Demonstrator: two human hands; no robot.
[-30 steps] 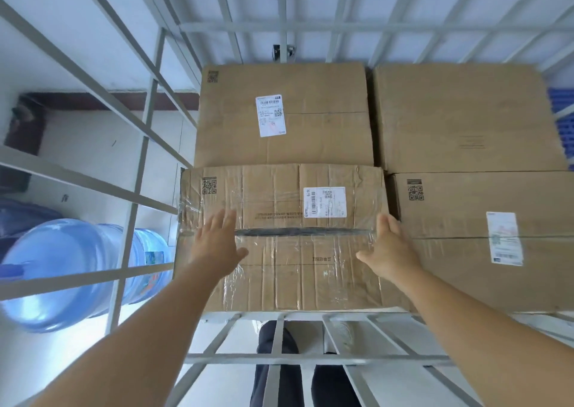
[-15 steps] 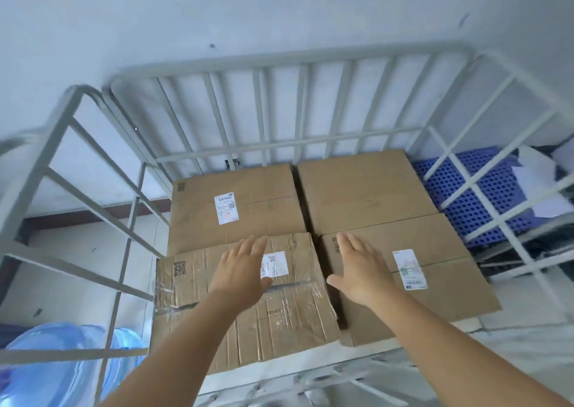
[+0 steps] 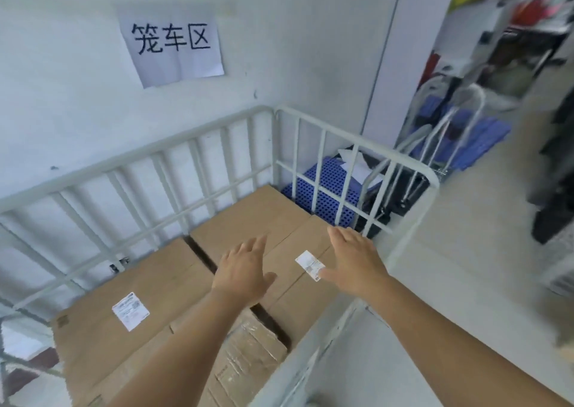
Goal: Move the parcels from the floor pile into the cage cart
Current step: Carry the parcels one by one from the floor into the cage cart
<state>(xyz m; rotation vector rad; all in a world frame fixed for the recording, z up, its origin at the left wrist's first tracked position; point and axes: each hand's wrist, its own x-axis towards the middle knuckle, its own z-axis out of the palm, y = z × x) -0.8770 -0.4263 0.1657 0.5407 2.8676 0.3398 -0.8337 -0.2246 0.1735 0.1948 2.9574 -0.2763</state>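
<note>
Several brown cardboard parcels lie flat inside the white metal cage cart point(image 3: 198, 145). A taped, plastic-wrapped parcel point(image 3: 248, 357) lies nearest me, partly under my left forearm. Behind it sits a parcel with a white label point(image 3: 133, 301). To the right is another labelled parcel point(image 3: 298, 285), and a plain parcel point(image 3: 257, 217) lies at the back. My left hand point(image 3: 242, 270) hovers above the parcels, fingers spread, holding nothing. My right hand point(image 3: 354, 260) hovers over the right labelled parcel, also spread and empty. The floor pile is out of view.
A paper sign point(image 3: 172, 43) with black characters hangs on the white wall behind the cart. Beyond the cart's right side lie a blue perforated mat point(image 3: 323, 189) and a dark bag point(image 3: 400, 189). Folded trolleys point(image 3: 459, 127) and cluttered shelves stand at the right.
Both hands have lifted off the taped parcel and now hover, spread, above the load. My view has swung up and to the right, from looking straight down into the cart to the wall and room.
</note>
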